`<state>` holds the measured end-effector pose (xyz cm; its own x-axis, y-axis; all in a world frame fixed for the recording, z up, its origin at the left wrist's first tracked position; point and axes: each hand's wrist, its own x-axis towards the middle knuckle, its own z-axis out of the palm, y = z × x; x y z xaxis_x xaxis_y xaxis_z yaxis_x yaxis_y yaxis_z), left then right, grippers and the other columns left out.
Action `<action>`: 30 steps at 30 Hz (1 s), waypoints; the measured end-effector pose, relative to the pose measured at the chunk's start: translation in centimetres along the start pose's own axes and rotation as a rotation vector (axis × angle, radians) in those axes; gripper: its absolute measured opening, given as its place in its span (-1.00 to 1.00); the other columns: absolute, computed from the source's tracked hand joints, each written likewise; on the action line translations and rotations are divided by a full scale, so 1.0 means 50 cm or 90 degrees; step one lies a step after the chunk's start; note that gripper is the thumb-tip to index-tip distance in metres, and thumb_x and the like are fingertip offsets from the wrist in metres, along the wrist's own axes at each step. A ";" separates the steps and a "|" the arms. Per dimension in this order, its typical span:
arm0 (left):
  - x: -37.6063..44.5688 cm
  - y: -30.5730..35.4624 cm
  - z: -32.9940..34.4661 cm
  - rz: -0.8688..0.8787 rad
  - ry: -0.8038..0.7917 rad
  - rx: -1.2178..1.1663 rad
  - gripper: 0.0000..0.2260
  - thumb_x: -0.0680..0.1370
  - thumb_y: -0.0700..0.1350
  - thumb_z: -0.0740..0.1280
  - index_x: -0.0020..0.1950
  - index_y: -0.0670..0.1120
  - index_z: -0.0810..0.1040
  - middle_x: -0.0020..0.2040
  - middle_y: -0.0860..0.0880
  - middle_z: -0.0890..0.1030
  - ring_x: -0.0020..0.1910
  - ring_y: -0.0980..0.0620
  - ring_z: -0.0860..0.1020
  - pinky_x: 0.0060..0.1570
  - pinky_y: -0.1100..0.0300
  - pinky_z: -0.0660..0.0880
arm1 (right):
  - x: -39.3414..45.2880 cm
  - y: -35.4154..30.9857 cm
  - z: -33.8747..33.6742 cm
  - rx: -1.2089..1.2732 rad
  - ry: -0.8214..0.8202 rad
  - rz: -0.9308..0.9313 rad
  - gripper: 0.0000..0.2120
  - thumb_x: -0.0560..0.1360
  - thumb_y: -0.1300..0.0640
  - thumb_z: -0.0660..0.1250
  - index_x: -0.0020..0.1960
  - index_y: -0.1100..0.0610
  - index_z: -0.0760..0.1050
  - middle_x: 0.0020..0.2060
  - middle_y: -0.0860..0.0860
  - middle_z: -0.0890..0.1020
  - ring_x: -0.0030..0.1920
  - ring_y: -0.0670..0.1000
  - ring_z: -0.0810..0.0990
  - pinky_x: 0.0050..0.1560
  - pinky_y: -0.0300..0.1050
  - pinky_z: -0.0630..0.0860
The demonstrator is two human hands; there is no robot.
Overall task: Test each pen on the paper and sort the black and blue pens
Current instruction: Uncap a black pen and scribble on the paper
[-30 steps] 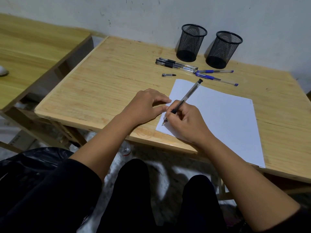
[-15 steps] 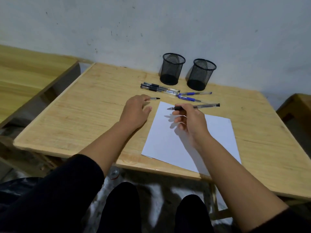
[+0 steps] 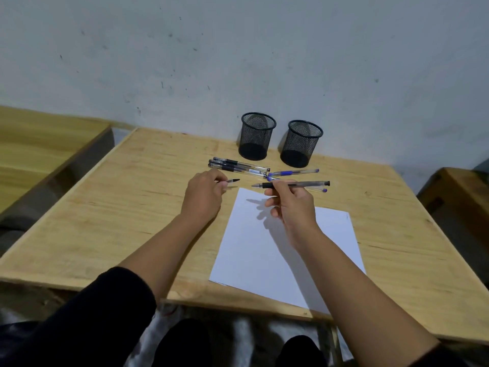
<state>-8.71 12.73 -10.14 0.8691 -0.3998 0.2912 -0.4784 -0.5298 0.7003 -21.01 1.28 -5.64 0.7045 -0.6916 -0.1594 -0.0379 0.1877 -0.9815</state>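
Note:
My right hand (image 3: 289, 205) holds an uncapped black pen (image 3: 296, 184) level above the far edge of the white paper (image 3: 264, 255), tip pointing left. My left hand (image 3: 205, 193) pinches the small black pen cap (image 3: 233, 181) just left of that tip. Behind them on the table lie a bundle of black pens (image 3: 239, 166) and two blue pens (image 3: 293, 172). Two black mesh pen cups stand against the wall, the left cup (image 3: 258, 135) and the right cup (image 3: 301, 143); both look empty.
The wooden table (image 3: 132, 221) ends near my knees. A second wooden table (image 3: 39, 144) stands to the left across a gap, and a wooden piece (image 3: 457, 192) sits at the right edge. A grey wall rises behind the cups.
My right hand lifted the pen off the paper's near corner and turned it level. My left hand left the paper and took the cap. The camera tilted up.

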 end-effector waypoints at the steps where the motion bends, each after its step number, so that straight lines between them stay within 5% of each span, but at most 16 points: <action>1: -0.010 0.009 -0.009 -0.002 0.012 -0.041 -0.90 0.55 -0.17 0.26 -0.02 -0.08 0.57 -0.08 -0.01 0.62 -0.11 0.06 0.53 -0.12 0.29 0.34 | 0.000 0.000 0.002 0.006 -0.001 -0.008 -0.87 0.54 0.18 0.27 -0.15 0.19 0.52 -0.31 0.05 0.60 -0.54 -0.14 0.48 -0.58 -0.29 0.32; 6: -0.054 0.050 -0.049 0.004 0.039 -0.172 -0.88 0.53 -0.24 0.29 -0.05 -0.08 0.60 -0.18 0.07 0.60 -0.25 0.27 0.53 -0.29 0.60 0.35 | -0.010 -0.010 0.016 0.034 -0.017 -0.033 -0.86 0.53 0.19 0.28 -0.19 0.18 0.51 -0.35 0.03 0.59 -0.53 -0.14 0.47 -0.58 -0.30 0.31; 20: -0.103 0.118 -0.063 0.050 0.059 -0.190 -0.84 0.50 -0.31 0.27 -0.12 -0.10 0.59 -0.27 0.01 0.61 -0.20 -0.01 0.57 -0.24 0.40 0.40 | -0.057 -0.025 0.012 0.040 -0.078 -0.091 -0.87 0.52 0.24 0.30 -0.21 0.16 0.50 -0.50 -0.02 0.47 -0.54 -0.12 0.35 -0.52 -0.33 0.27; 30: -0.110 0.121 -0.091 0.085 0.014 -0.172 -0.84 0.50 -0.30 0.26 -0.11 -0.08 0.57 -0.25 0.01 0.60 -0.28 0.20 0.50 -0.27 0.51 0.34 | -0.085 -0.025 -0.012 0.101 -0.085 -0.119 -0.88 0.48 0.34 0.30 -0.19 0.18 0.53 -0.43 0.05 0.45 -0.48 -0.08 0.39 -0.51 -0.30 0.30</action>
<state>-15.81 15.13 -4.51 0.8051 -0.4345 0.4039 -0.5398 -0.2543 0.8025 -24.38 3.55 -3.82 0.7764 -0.6283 0.0489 0.2058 0.1795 -0.9620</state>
